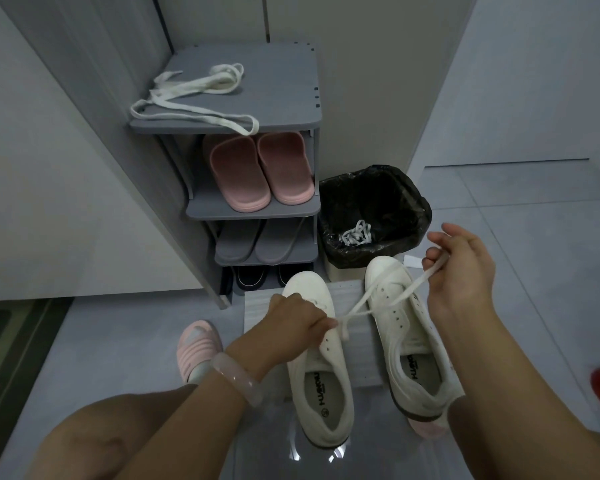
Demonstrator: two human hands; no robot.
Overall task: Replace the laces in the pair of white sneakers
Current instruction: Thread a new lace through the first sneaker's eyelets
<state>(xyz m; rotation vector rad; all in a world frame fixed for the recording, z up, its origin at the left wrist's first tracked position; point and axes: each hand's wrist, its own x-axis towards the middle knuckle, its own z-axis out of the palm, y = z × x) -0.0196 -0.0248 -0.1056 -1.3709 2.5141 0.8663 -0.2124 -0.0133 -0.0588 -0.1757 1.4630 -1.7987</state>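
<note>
- Between the two hands, a flat white shoelace (378,299) stretches taut, slanting from low near the left hand up to the raised right hand.
- The left hand (297,318) pinches the lace's lower part with curled fingers, directly over the eyelets of the left white canvas sneaker (317,362).
- The right hand (459,271) is held higher and farther out, fingers curled round the lace's other end above the right white canvas sneaker (406,327).
- Both sneakers lie side by side below the hands, toes pointing away from the person, long axes running front to back, partly on a pale grey mat (357,344).
- The left hand is nearer the eyelets, so threading likely falls to it.
- Just beyond the right hand stands a bin lined with a black bag (374,209), a bundled white lace (355,233) inside.
- Beyond the left hand, a grey shoe rack (284,84) carries another loose white lace (194,98) on top.
- Open tiled floor (534,237) lies right of the right hand; the rack and bin crowd the far side.
</note>
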